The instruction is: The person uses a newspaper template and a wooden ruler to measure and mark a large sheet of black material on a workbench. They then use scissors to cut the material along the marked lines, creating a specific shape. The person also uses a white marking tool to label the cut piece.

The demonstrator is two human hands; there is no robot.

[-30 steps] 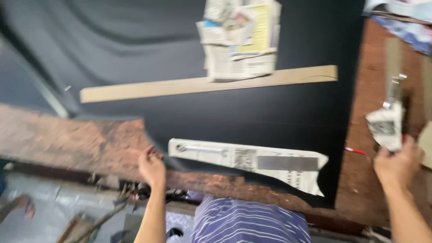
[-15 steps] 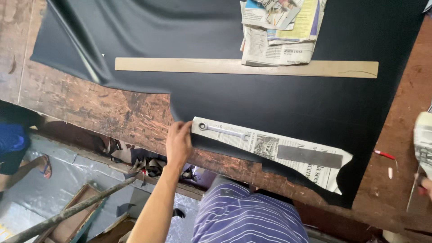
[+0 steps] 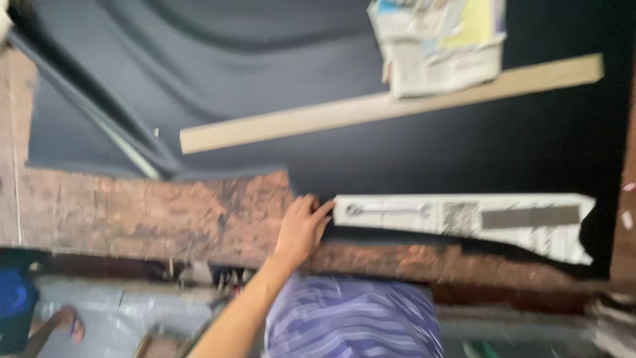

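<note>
The left hand [image 3: 301, 229] lay flat on the worn wooden table [image 3: 165, 212] near its front edge, fingers extended and unclenched, grasping nothing. Its fingertips touched the cut edge of the black sheet [image 3: 411, 152] and the left end of the newspaper strip [image 3: 464, 219]. The right hand was outside the view, so its state cannot be told.

The black sheet covered most of the table top from the far edge toward the front, with folds toward the far left corner. The newspaper strip lay on the sheet along its front edge, extending rightward from the left hand. A wrench [image 3: 387, 209] rested on the left part of the strip, just beside the fingertips; whether they touched it cannot be told because of blur.

A long wooden ruler [image 3: 318, 118] lay across the sheet, well apart from the hand, tilted upward to the right. A stack of folded newspapers [image 3: 440, 46] overlapped the ruler near the far right of the table.
</note>
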